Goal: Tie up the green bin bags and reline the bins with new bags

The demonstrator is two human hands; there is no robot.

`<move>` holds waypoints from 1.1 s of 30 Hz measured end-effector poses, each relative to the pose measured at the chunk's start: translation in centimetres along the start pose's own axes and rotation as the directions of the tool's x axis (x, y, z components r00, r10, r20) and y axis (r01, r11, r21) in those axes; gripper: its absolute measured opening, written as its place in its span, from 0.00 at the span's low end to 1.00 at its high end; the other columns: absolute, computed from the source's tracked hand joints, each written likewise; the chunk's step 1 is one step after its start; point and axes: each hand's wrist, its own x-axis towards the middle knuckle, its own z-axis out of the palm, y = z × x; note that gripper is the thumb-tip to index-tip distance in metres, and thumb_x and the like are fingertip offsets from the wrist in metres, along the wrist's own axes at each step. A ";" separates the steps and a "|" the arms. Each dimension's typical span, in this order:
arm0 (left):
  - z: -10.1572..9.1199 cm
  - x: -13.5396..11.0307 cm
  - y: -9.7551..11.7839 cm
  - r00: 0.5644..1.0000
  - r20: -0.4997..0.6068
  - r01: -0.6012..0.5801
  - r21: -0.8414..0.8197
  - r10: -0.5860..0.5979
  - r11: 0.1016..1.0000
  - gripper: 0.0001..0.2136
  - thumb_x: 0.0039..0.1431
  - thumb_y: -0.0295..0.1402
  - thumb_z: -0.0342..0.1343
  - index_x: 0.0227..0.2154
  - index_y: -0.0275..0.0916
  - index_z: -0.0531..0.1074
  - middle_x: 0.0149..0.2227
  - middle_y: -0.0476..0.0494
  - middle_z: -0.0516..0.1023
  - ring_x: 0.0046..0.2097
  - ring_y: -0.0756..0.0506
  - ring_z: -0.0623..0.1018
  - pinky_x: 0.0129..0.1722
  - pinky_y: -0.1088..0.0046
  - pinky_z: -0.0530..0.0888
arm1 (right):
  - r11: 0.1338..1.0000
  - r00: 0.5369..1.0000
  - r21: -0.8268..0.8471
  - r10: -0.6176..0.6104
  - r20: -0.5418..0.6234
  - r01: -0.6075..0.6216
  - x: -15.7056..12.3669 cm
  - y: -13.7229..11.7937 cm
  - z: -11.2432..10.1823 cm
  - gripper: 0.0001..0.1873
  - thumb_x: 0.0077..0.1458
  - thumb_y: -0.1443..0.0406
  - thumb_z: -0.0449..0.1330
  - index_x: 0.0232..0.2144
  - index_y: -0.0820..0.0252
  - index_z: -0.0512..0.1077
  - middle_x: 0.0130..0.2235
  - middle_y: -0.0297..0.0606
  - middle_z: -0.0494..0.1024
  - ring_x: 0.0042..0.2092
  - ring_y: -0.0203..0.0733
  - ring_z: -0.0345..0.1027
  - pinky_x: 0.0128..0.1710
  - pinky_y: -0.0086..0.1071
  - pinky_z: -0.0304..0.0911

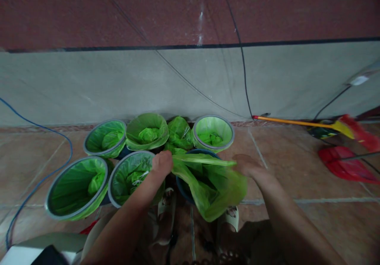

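A green plastic bag (208,190) is stretched between my two hands, its mouth spread over a dark blue bin (183,189). My left hand (162,164) is closed on the bag's left edge. At the opposite edge, my right hand (244,165) grips the bag, its fingers slightly blurred. The bag's lower part hangs over the front of the bin, hiding much of the rim. Left of it stands a grey-rimmed bin (111,192) lined with green plastic. Behind, a bunched green bag (179,132) sits beside another lined bin (232,134).
More lined bins (48,201) stand at left along the wall. A blue cable (55,170) runs across the tiled floor. At right lie a broom (297,121) with an orange handle and a red dustpan (341,164). My feet, in light sandals (232,215), are close to the bin.
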 end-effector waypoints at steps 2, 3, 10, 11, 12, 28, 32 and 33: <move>0.4 0.0 0.3 1.000 0.006 -0.028 -0.009 0.028 1.000 0.15 0.60 0.24 0.45 0.42 0.31 0.76 0.43 0.29 0.80 0.49 0.37 0.79 0.45 0.64 0.75 | 0.998 0.998 -0.047 -0.042 0.043 0.044 -0.5 -1.9 0.2 0.27 0.46 0.64 0.66 0.51 0.62 0.73 0.47 0.50 0.79 0.50 0.53 0.73 0.48 0.38 0.66; 0.7 0.1 0.4 0.999 0.009 -0.036 -0.013 0.036 0.999 0.14 0.60 0.24 0.45 0.41 0.31 0.76 0.43 0.29 0.80 0.49 0.36 0.79 0.45 0.64 0.75 | 0.995 0.997 -0.066 -0.068 0.038 0.071 -0.7 -2.9 0.5 0.33 0.46 0.64 0.67 0.56 0.62 0.69 0.51 0.51 0.76 0.53 0.54 0.70 0.51 0.40 0.65; 1.6 0.9 0.7 0.998 -0.022 -0.055 -0.055 0.054 0.997 0.15 0.63 0.32 0.44 0.40 0.35 0.77 0.43 0.33 0.81 0.48 0.37 0.79 0.47 0.64 0.74 | 0.956 0.959 -0.093 -0.281 -0.021 0.278 -0.6 -7.4 4.2 0.20 0.57 0.67 0.58 0.52 0.62 0.71 0.55 0.51 0.73 0.57 0.54 0.66 0.56 0.44 0.59; 1.6 0.9 0.6 0.998 -0.020 -0.052 -0.056 0.051 0.997 0.15 0.64 0.33 0.44 0.40 0.36 0.77 0.43 0.33 0.81 0.48 0.37 0.79 0.46 0.64 0.74 | 0.961 0.966 -0.105 -0.258 -0.010 0.255 -0.4 -7.4 4.4 0.16 0.59 0.69 0.54 0.47 0.63 0.74 0.51 0.51 0.76 0.54 0.53 0.69 0.53 0.43 0.61; 1.5 0.8 0.5 0.999 -0.012 -0.048 -0.052 0.047 0.997 0.16 0.64 0.33 0.44 0.40 0.35 0.77 0.44 0.33 0.81 0.49 0.37 0.79 0.46 0.64 0.74 | 0.967 0.973 -0.114 -0.231 -0.010 0.228 -0.2 -7.2 4.4 0.15 0.60 0.71 0.51 0.44 0.63 0.76 0.48 0.51 0.77 0.51 0.52 0.71 0.51 0.41 0.62; 2.7 -1.1 3.9 0.859 -0.249 -0.474 -0.054 0.447 0.879 0.21 0.60 0.35 0.56 0.56 0.38 0.68 0.58 0.36 0.71 0.56 0.38 0.72 0.58 0.56 0.65 | 0.833 0.867 0.316 -0.333 -0.370 0.455 -0.2 -7.3 3.4 0.14 0.59 0.68 0.52 0.41 0.57 0.76 0.42 0.38 0.81 0.42 0.40 0.74 0.45 0.30 0.63; 2.4 -1.0 4.6 0.866 -0.244 -0.466 -0.080 0.436 0.881 0.12 0.65 0.28 0.46 0.39 0.37 0.75 0.40 0.40 0.79 0.45 0.42 0.77 0.52 0.62 0.68 | 0.815 0.849 0.305 -0.373 -0.373 0.492 -0.3 -7.6 3.9 0.16 0.56 0.66 0.58 0.48 0.57 0.73 0.43 0.38 0.79 0.43 0.40 0.73 0.46 0.31 0.63; 2.3 -1.0 4.6 0.870 -0.255 -0.457 -0.098 0.421 0.884 0.11 0.65 0.28 0.47 0.39 0.38 0.75 0.39 0.41 0.80 0.44 0.43 0.78 0.51 0.63 0.69 | 0.830 0.859 0.288 -0.372 -0.351 0.477 -0.2 -7.6 4.0 0.18 0.55 0.65 0.60 0.49 0.58 0.73 0.44 0.39 0.78 0.43 0.41 0.72 0.46 0.31 0.63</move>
